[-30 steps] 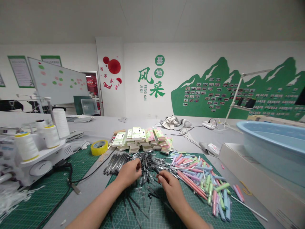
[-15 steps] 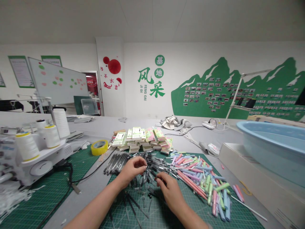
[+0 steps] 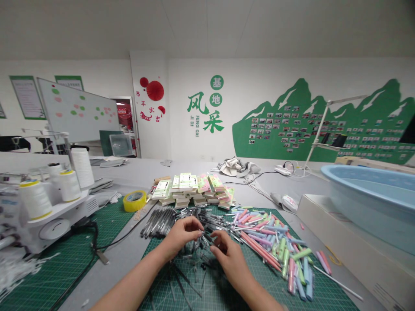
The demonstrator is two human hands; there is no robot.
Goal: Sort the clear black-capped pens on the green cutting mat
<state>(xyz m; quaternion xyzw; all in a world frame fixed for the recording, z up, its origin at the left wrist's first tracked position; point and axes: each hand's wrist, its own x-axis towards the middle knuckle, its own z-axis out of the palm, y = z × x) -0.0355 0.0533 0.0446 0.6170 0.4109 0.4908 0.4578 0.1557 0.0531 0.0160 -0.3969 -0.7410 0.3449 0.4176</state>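
We see both hands meeting over a heap of black pen parts [image 3: 197, 242] on the green cutting mat [image 3: 233, 289]. The left hand [image 3: 181, 235] has its fingers curled, thumb and fingertips pinched around a thin dark piece that sits between the two hands. The right hand [image 3: 228, 255] is also curled, with its fingertips drawn together close to that same piece; we cannot tell whether it grips the piece or only touches it, because the fingers cover the spot and the part is small and dark against the heap.

The pen parts lie directly under and just in front of both hands. To the left of the left hand we see a row of assembled black pens [image 3: 158, 222], and to the right of the right hand a spread of pastel pen barrels [image 3: 279, 250] in pink, green and blue. Behind the heap lie stacks of small packets [image 3: 191, 188].

The forearms are cut off by the lower edge. Further left, a roll of yellow tape [image 3: 135, 200] lies near a machine with spools of white thread [image 3: 34, 198]. On the right, a blue basin [image 3: 372, 198] runs out of view.
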